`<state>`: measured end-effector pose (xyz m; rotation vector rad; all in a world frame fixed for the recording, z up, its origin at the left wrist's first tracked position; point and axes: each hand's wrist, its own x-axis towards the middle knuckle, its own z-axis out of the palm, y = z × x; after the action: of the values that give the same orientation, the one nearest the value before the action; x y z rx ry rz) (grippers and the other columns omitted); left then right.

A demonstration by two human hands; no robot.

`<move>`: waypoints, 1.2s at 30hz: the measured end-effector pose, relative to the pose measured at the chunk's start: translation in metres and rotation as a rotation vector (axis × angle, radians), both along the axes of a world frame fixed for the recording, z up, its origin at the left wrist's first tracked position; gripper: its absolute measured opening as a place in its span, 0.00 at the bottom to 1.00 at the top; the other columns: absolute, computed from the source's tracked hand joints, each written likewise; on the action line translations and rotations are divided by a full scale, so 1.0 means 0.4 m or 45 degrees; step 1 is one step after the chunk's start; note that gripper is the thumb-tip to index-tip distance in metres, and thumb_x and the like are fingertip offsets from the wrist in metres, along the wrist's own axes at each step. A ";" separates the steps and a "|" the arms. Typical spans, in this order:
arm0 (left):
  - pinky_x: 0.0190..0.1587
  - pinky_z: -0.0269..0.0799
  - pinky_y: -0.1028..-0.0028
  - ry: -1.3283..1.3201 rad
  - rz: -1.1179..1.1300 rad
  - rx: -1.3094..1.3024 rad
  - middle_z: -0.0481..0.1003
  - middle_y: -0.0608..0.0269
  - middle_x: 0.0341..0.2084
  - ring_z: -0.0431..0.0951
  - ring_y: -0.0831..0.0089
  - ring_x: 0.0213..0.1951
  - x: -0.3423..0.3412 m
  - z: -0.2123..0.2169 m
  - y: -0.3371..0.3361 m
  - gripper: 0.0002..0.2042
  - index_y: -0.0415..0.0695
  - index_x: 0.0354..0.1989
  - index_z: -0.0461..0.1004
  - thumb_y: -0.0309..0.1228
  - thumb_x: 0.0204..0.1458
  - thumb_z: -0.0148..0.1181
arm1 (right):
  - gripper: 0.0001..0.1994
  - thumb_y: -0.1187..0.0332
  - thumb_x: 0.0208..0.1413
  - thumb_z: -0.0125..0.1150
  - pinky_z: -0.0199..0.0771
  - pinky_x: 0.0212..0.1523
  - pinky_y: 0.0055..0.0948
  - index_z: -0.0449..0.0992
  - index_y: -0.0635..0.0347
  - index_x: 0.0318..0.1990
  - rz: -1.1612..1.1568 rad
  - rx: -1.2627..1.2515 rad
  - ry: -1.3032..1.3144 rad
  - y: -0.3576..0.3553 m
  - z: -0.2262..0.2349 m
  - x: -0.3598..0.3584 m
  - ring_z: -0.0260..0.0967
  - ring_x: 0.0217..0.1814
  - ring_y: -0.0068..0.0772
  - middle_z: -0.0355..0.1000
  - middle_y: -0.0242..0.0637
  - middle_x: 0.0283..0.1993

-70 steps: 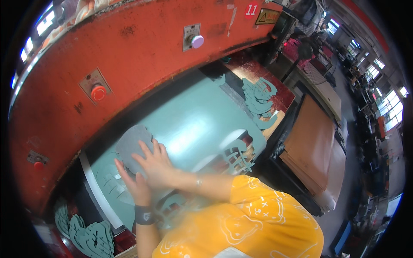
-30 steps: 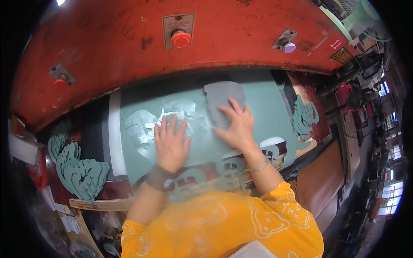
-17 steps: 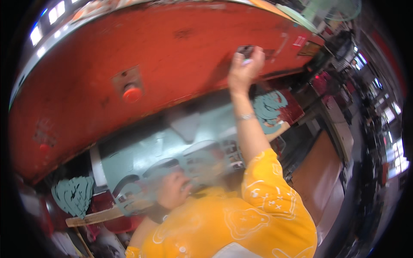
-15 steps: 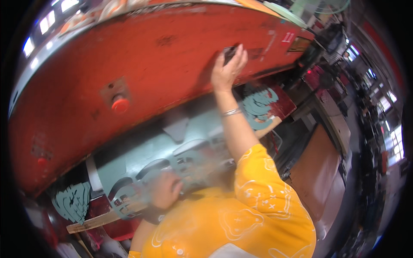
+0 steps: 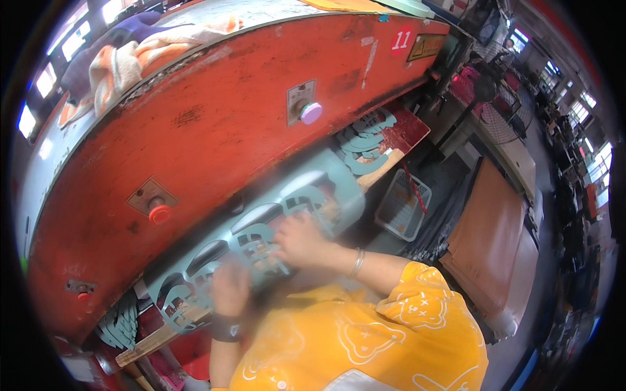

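A teal sheet (image 5: 326, 179) with several cut-out openings lies on the bed under the red press head (image 5: 215, 124). My left hand (image 5: 229, 291), a dark band at its wrist, is closed on the sheet's near edge at the left. My right hand (image 5: 298, 240), a bracelet on its wrist, has its fingers curled onto the sheet near its middle, beside a cut-out teal shape (image 5: 254, 242). Both hands are blurred.
The press front carries a purple button (image 5: 311, 113) and a red button (image 5: 159, 214). Stacks of teal cut pieces lie at the right (image 5: 365, 133) and lower left (image 5: 117, 324). A white basket (image 5: 403, 205) and a brown board (image 5: 492, 228) stand to the right. Cloths (image 5: 130, 52) lie on top.
My right hand has come down from the purple button on the press front onto the teal sheet. The sheet now shows cut-out openings. My left hand stays at its near edge.
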<state>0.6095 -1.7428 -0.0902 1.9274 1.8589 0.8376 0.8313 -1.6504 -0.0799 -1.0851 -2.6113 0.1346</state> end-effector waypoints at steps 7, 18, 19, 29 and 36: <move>0.37 0.66 0.61 0.010 0.081 0.368 0.71 0.49 0.26 0.71 0.50 0.32 0.035 0.002 0.003 0.09 0.35 0.28 0.72 0.30 0.49 0.61 | 0.16 0.54 0.46 0.62 0.55 0.57 0.47 0.77 0.59 0.31 0.098 0.156 0.048 -0.014 0.023 0.010 0.65 0.45 0.40 0.71 0.39 0.33; 0.35 0.65 0.60 -0.004 0.147 0.276 0.69 0.50 0.24 0.69 0.51 0.31 0.037 0.003 -0.004 0.11 0.37 0.25 0.70 0.33 0.48 0.63 | 0.21 0.50 0.52 0.56 0.60 0.57 0.43 0.80 0.60 0.37 0.229 -0.256 -0.250 0.056 0.090 0.007 0.70 0.43 0.44 0.75 0.42 0.35; 0.36 0.66 0.60 -0.006 0.104 0.207 0.69 0.50 0.24 0.70 0.51 0.32 0.031 0.015 -0.001 0.12 0.37 0.26 0.70 0.33 0.47 0.63 | 0.21 0.50 0.52 0.56 0.64 0.54 0.42 0.80 0.61 0.38 0.257 -0.446 -0.336 0.086 0.125 0.010 0.71 0.41 0.45 0.75 0.43 0.34; 0.39 0.73 0.62 -0.676 0.069 -0.204 0.76 0.54 0.33 0.78 0.58 0.35 -0.090 0.191 0.233 0.13 0.39 0.38 0.74 0.36 0.51 0.58 | 0.42 0.49 0.37 0.72 0.49 0.60 0.63 0.63 0.51 0.62 -0.156 -0.146 0.070 0.292 0.120 -0.252 0.46 0.64 0.72 0.49 0.56 0.67; 0.65 0.50 0.60 -0.909 0.006 0.429 0.51 0.37 0.64 0.55 0.48 0.65 -0.037 0.058 0.447 0.45 0.32 0.68 0.38 0.50 0.54 0.55 | 0.35 0.56 0.30 0.73 0.52 0.59 0.60 0.72 0.43 0.55 -0.235 -0.242 0.429 0.336 0.072 -0.260 0.47 0.63 0.70 0.52 0.49 0.67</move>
<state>0.5945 -1.5641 -0.0670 1.4797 1.3426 1.6571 0.7272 -1.5161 -0.0511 -1.2388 -2.2223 0.4871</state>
